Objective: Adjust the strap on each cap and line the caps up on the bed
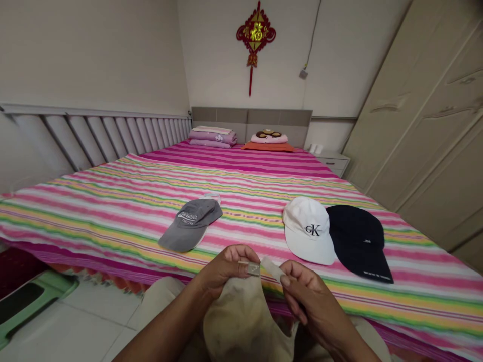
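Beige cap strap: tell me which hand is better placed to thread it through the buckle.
Probably the right hand: it already pinches the loose strap end, pointing at the metal buckle, which the left hand holds on the beige cap.

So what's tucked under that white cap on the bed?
The white cap lies on the striped bedsheet, its edge overlapping the black cap beside it. Whatever may lie beneath its crown is covered and cannot be seen.
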The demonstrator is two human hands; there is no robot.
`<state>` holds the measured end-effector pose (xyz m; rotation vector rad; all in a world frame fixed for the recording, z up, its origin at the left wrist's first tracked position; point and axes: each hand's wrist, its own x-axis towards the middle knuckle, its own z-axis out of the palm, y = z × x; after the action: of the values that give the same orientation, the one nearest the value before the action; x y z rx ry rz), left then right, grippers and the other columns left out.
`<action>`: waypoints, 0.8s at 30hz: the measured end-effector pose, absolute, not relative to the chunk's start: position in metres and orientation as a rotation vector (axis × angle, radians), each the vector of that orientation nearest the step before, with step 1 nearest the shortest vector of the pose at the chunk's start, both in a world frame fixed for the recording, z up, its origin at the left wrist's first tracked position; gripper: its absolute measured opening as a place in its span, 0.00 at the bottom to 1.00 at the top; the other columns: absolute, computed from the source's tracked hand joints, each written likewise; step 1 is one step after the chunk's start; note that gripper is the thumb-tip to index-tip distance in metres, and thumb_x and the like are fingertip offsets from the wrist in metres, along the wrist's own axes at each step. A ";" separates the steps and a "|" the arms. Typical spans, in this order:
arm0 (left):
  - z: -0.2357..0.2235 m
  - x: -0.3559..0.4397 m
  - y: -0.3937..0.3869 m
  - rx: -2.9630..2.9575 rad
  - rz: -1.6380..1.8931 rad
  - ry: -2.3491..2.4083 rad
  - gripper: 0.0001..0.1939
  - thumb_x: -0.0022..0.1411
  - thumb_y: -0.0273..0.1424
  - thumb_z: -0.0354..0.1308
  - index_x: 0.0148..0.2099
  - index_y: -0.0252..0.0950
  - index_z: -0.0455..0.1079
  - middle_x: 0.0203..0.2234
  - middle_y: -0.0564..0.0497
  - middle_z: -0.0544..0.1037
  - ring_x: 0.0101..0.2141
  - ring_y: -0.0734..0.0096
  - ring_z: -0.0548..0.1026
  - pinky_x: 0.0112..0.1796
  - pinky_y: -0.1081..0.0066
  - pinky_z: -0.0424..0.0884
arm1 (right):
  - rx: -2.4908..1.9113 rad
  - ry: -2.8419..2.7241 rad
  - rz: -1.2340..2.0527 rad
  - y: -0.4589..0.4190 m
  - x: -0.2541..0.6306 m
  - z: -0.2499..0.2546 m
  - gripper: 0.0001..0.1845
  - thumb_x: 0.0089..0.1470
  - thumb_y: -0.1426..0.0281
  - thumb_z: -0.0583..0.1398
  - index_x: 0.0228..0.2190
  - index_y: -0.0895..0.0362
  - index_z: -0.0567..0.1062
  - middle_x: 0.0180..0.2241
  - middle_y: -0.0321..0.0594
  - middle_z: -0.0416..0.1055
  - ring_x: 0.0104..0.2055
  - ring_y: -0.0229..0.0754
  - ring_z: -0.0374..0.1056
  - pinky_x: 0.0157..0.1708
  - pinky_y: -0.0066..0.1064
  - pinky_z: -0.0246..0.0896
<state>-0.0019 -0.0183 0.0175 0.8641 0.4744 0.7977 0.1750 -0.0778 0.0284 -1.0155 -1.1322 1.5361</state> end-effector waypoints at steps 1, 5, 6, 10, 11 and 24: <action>0.017 -0.001 -0.019 0.865 0.793 0.496 0.15 0.34 0.25 0.68 0.29 0.30 0.71 0.19 0.51 0.75 0.18 0.79 0.70 0.20 0.81 0.61 | -1.021 -1.107 1.537 -0.078 0.174 0.028 0.14 0.47 0.61 0.59 0.23 0.59 0.65 0.07 0.23 0.53 0.09 0.23 0.38 0.11 0.21 0.27; 0.017 -0.004 -0.023 0.900 0.767 0.529 0.16 0.33 0.28 0.69 0.29 0.30 0.72 0.19 0.51 0.75 0.18 0.79 0.70 0.20 0.81 0.62 | -1.022 -1.026 1.552 -0.076 0.173 0.026 0.14 0.46 0.61 0.60 0.22 0.58 0.64 0.06 0.21 0.49 0.09 0.24 0.36 0.11 0.21 0.26; 0.017 -0.006 -0.023 0.910 0.752 0.518 0.17 0.32 0.28 0.69 0.30 0.30 0.72 0.19 0.51 0.75 0.19 0.79 0.70 0.21 0.80 0.62 | -1.023 -1.013 1.549 -0.076 0.173 0.025 0.14 0.46 0.61 0.60 0.22 0.58 0.64 0.06 0.21 0.49 0.09 0.24 0.36 0.11 0.21 0.26; 0.014 -0.010 -0.024 0.966 0.758 0.534 0.20 0.29 0.26 0.70 0.32 0.32 0.73 0.21 0.51 0.76 0.19 0.79 0.69 0.21 0.80 0.62 | -1.017 -0.969 1.550 -0.076 0.173 0.023 0.13 0.47 0.63 0.59 0.21 0.59 0.64 0.07 0.21 0.50 0.10 0.24 0.35 0.12 0.21 0.26; 0.013 -0.010 -0.025 0.977 0.779 0.565 0.19 0.30 0.25 0.69 0.31 0.32 0.73 0.20 0.52 0.75 0.19 0.80 0.69 0.21 0.81 0.62 | -1.011 -0.956 1.557 -0.076 0.173 0.023 0.13 0.48 0.63 0.59 0.22 0.59 0.64 0.07 0.21 0.49 0.10 0.24 0.35 0.12 0.21 0.26; 0.010 -0.016 -0.029 1.205 0.784 0.663 0.17 0.37 0.27 0.67 0.35 0.34 0.74 0.23 0.52 0.76 0.23 0.79 0.69 0.26 0.79 0.63 | -0.877 -0.831 1.697 -0.078 0.174 0.015 0.10 0.48 0.65 0.60 0.25 0.57 0.65 0.06 0.20 0.49 0.08 0.25 0.35 0.11 0.21 0.30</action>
<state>-0.0164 -0.0288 0.0104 1.2046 0.6629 0.7836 0.1740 -0.0777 0.0145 -0.8770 -0.8308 1.6971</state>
